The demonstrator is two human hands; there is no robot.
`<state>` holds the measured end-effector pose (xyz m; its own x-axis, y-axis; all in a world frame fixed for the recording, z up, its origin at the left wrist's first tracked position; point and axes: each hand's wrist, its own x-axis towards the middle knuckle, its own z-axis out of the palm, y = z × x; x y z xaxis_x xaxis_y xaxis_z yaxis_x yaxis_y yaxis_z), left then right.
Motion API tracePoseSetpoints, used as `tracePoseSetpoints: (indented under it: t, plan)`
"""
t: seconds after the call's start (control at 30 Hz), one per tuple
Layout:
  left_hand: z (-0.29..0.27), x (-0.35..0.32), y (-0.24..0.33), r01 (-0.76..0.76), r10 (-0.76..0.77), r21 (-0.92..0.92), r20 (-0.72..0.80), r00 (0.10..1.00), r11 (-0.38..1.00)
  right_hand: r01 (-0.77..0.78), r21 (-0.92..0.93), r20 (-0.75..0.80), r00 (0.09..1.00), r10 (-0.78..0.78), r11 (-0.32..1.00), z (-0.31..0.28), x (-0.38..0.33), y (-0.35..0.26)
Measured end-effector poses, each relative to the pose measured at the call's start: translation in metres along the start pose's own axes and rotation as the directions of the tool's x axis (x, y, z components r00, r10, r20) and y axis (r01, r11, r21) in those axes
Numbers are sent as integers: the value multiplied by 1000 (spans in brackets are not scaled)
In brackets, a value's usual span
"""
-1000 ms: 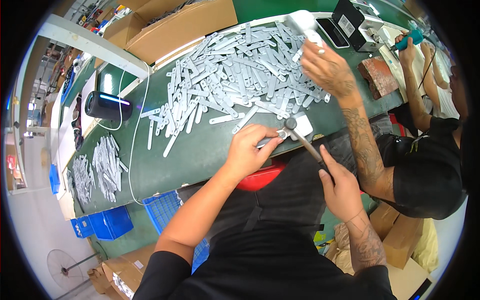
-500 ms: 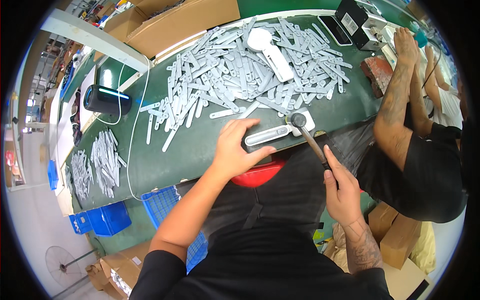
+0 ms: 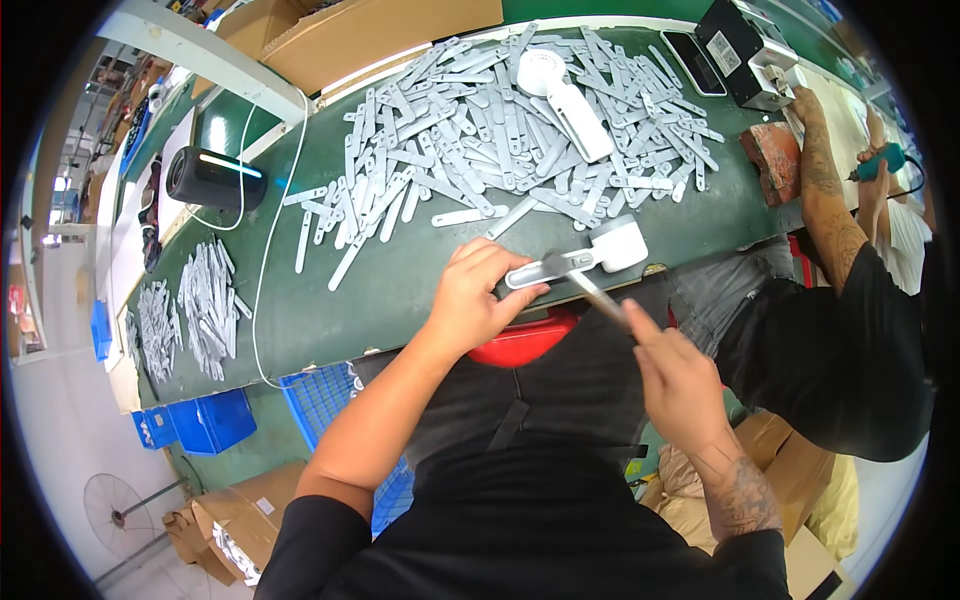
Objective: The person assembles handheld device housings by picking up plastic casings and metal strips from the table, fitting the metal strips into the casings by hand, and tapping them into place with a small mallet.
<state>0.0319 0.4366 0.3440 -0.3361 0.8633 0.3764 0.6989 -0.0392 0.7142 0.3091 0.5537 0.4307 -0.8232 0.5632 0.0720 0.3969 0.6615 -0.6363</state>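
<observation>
My left hand (image 3: 475, 297) grips the handle end of a white hand-held shower head (image 3: 620, 246), which lies on the green bench near its front edge. Along the upper side of its handle runs a grey strip (image 3: 530, 273). My right hand (image 3: 680, 385) is closed round a hammer (image 3: 600, 300) with a rounded, blurred head that is over the strip; whether it touches cannot be told. Beyond my hands, a second white shower head (image 3: 580, 122) rests on a large heap of grey strips (image 3: 450, 125).
Smaller piles of strips (image 3: 208, 315) lie at the bench's left, near a black speaker (image 3: 215, 183) and a white cable (image 3: 262, 300). A phone (image 3: 693, 62), black device (image 3: 745, 55) and brick (image 3: 773, 163) stand at right. A co-worker's hand holds a teal power tool (image 3: 882, 162).
The hammer head has moved left from the shower head's neck to its handle. The shower head's wide end has turned, showing more of its side. The co-worker's arm has moved, and the teal tool has come into clearer view.
</observation>
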Motion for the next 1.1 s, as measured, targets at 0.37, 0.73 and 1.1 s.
tracePoseSetpoints:
  t: [0.37,0.73,1.1]
  plan:
    - [3,-3,-7,12,-12,-3,-5,1000,1000,-26,-26,188,982,31,999,14,13,-16]
    - [3,3,0,-26,26,-41,13,1000,999,-72,-141,65,995,82,987,-3,-2,-9]
    - [2,-1,-1,41,-41,-37,-9,999,998,22,-53,7,1000,-22,998,5,3,-10]
